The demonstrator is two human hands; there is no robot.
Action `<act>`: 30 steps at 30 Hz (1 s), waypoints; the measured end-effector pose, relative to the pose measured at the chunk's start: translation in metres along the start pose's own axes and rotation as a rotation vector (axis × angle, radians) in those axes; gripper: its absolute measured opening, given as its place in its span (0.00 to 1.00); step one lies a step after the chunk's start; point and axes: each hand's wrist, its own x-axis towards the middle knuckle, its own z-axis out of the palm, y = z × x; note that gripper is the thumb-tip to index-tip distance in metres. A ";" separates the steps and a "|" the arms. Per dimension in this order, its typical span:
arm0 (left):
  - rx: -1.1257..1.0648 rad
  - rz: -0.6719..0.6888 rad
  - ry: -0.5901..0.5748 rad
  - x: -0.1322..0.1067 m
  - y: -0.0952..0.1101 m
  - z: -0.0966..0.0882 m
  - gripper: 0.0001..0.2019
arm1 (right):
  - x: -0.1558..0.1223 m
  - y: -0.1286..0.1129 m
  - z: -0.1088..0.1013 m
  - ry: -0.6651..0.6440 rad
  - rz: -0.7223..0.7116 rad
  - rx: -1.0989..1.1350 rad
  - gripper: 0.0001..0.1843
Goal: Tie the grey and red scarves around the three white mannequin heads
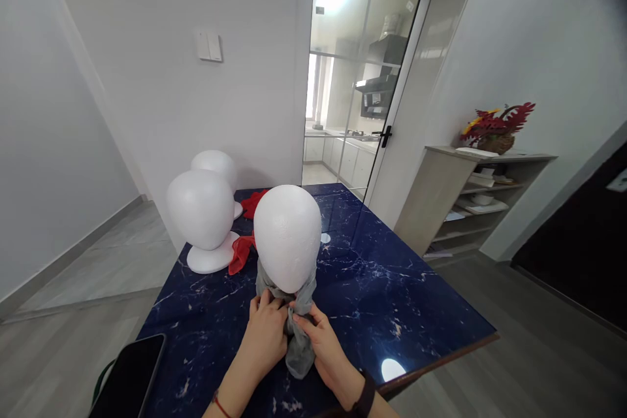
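A white foam mannequin head (287, 235) stands before me on the dark blue table, with a thin grey scarf (300, 356) wrapped around its neck. Below the chin, my left hand (268, 326) has its fingers curled into the scarf. My right hand (323, 339) pinches the fabric between thumb and fingers just beside it, where the cloth is bunched. One end of the scarf hangs down between my hands. The neck and base of this head are hidden by the scarf and hands.
Two more white foam heads, a nearer one (200, 209) and one behind it (215, 163), stand at the left. Red cloth (240, 255) lies beside them. A black phone (130, 375) is at the front left of the marble-patterned table (416, 313). A shelf (416, 202) stands right.
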 end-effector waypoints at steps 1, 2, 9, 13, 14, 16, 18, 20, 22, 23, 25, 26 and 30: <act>-0.013 0.012 0.000 0.001 0.000 -0.002 0.26 | 0.001 0.000 0.000 -0.023 -0.019 -0.031 0.22; -0.028 0.027 -0.003 0.001 -0.001 -0.003 0.25 | 0.001 0.000 0.001 -0.047 -0.044 -0.070 0.22; -0.126 0.013 0.062 0.000 -0.008 -0.007 0.24 | 0.007 0.006 -0.002 -0.067 -0.214 -0.414 0.23; -0.392 -0.122 0.326 -0.011 -0.010 0.012 0.22 | 0.005 0.010 -0.002 -0.022 -0.080 -0.232 0.27; -0.490 -0.205 0.421 -0.014 -0.011 0.019 0.19 | 0.004 0.010 -0.002 -0.013 0.001 -0.141 0.28; -0.723 -0.418 0.565 -0.020 -0.011 0.034 0.19 | 0.002 0.008 -0.001 -0.003 0.163 0.024 0.30; -0.988 -0.564 0.554 -0.023 -0.011 0.046 0.25 | 0.000 0.005 0.000 -0.015 0.238 0.117 0.29; -1.213 -0.575 0.435 -0.024 -0.012 0.052 0.27 | -0.001 0.001 0.001 -0.050 0.225 0.156 0.27; -1.315 -0.528 0.354 -0.024 -0.013 0.052 0.28 | -0.001 -0.002 0.001 -0.099 0.207 0.156 0.25; -1.317 -0.517 0.344 -0.024 -0.014 0.050 0.28 | -0.001 -0.004 0.001 -0.119 0.204 0.143 0.24; -1.252 -0.533 0.352 -0.024 -0.018 0.042 0.32 | 0.000 -0.008 0.000 -0.146 0.205 0.094 0.24; -1.198 -0.552 0.347 -0.025 -0.022 0.037 0.33 | 0.000 -0.011 -0.001 -0.162 0.205 0.058 0.24; -0.908 -0.567 0.251 -0.029 -0.041 0.020 0.24 | 0.007 -0.026 -0.009 -0.286 0.178 -0.130 0.27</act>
